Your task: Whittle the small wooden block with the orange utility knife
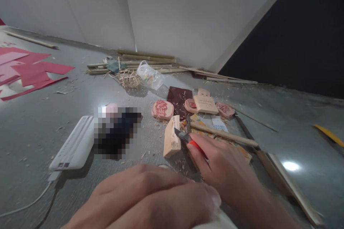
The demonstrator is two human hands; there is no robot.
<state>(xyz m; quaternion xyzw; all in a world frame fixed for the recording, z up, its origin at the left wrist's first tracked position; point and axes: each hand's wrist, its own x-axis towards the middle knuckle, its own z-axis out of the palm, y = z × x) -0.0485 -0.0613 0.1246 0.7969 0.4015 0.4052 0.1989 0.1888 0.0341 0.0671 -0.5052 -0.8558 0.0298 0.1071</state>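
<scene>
Wooden block [168,141] in front of you rests on the grey surface [150,139], near the middle of the scene and just left of your right hand [219,157]. That hand is wrapped around the orange handle of a knife [197,148], and its dark blade meets the rough, chipped upper part of the block. Your left hand [150,196] fills the near edge, fingers bent and close together; you cannot tell from this view whether it grips anything. Just beyond the block sits a wood piece with a red drawing [162,109], beside a dark brown sheet [174,96]. A long stick [223,133] lies past your right hand. Well to the left is a white power bank [73,143]; bamboo sticks [150,57] lie along the far wall [172,14].
</scene>
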